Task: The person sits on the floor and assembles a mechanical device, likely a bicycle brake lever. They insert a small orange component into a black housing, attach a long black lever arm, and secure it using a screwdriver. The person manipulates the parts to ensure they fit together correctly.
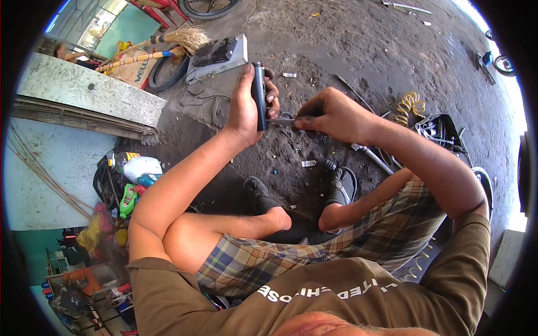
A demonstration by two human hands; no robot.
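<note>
Held up in front of me, my left hand is closed around a dark, smooth cylinder that stands nearly upright. Its fingers wrap the far side and the thumb lies along the near side. From the right, my right hand pinches a thin, flat, grey metal strip between thumb and fingers. The strip points left, with its tip at or very close to the cylinder's lower end; I cannot tell whether they touch. Both hands are dirty with grease.
Dark, littered ground spreads ahead. A coiled yellow hose and a black tray of metal parts lie to the right. At the left are a straw broom, a pale ledge and a green bottle.
</note>
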